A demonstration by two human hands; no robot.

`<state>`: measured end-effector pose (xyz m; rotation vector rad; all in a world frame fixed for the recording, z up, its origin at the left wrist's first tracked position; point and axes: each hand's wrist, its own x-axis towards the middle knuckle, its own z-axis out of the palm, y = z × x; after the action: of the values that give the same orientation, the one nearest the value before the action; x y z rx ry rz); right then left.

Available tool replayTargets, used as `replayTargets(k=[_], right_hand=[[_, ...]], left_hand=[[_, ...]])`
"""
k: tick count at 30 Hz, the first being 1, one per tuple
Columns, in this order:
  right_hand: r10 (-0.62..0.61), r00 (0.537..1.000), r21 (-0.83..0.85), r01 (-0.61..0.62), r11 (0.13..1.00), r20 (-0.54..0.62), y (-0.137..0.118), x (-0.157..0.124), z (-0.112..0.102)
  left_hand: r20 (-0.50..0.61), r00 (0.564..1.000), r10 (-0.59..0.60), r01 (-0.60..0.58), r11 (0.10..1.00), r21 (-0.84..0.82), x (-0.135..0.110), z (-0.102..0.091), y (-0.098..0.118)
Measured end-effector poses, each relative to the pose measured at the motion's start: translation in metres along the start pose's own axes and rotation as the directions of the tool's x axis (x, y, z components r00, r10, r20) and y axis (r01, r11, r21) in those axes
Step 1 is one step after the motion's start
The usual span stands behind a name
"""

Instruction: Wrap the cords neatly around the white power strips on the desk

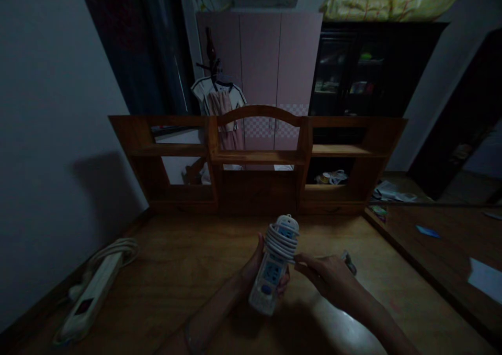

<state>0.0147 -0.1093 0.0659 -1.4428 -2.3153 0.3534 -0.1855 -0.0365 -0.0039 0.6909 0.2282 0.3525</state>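
Observation:
My left hand (257,271) is wrapped around a white power strip (272,274), held upright over the wooden desk (176,271). A white cord (281,240) is coiled several turns around the strip's upper part. My right hand (327,276) has its fingers closed on the cord at the coil's right side, and a plug (348,261) sticks out behind that hand.
A second white power strip (92,295) with its cord lies at the desk's left edge by the wall. A wooden shelf unit (257,159) stands across the back of the desk. Papers lie on a lower surface (451,240) to the right. Wardrobes stand behind.

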Motion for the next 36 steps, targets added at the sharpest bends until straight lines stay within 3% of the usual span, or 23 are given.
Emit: replayTargets(k=[7, 14, 19, 24, 28, 36], right_hand=[[0.042, 0.999, -0.139, -0.044, 0.989, -0.014, -0.009, -0.005, 0.003], [-0.033, 0.995, 0.135, 0.019, 0.991, 0.098, -0.016, -0.008, -0.003], [-0.008, 1.000, 0.268, 0.006, 0.963, 0.004, -0.013, -0.004, 0.010], [0.054, 0.996, 0.259, -0.034, 0.965, -0.070, -0.027, 0.007, 0.011], [0.151, 0.982, 0.237, -0.121, 0.964, -0.115, -0.029, 0.022, 0.015], [0.138, 0.978, 0.197, -0.105, 0.975, -0.160, -0.025, 0.033, 0.022]], left_hand=[[-0.138, 0.989, -0.045, 0.058, 0.994, 0.091, 0.001, -0.004, 0.003], [-0.170, 0.985, -0.007, 0.034, 0.986, 0.161, 0.005, -0.005, -0.009], [-0.217, 0.974, 0.058, -0.041, 0.996, 0.085, 0.009, -0.004, -0.008], [-0.228, 0.958, 0.176, -0.192, 0.980, -0.050, 0.009, -0.005, -0.003], [-0.245, 0.951, 0.188, -0.211, 0.975, -0.070, 0.008, -0.009, -0.003], [-0.290, 0.928, 0.233, -0.257, 0.965, -0.048, 0.010, -0.019, -0.006]])
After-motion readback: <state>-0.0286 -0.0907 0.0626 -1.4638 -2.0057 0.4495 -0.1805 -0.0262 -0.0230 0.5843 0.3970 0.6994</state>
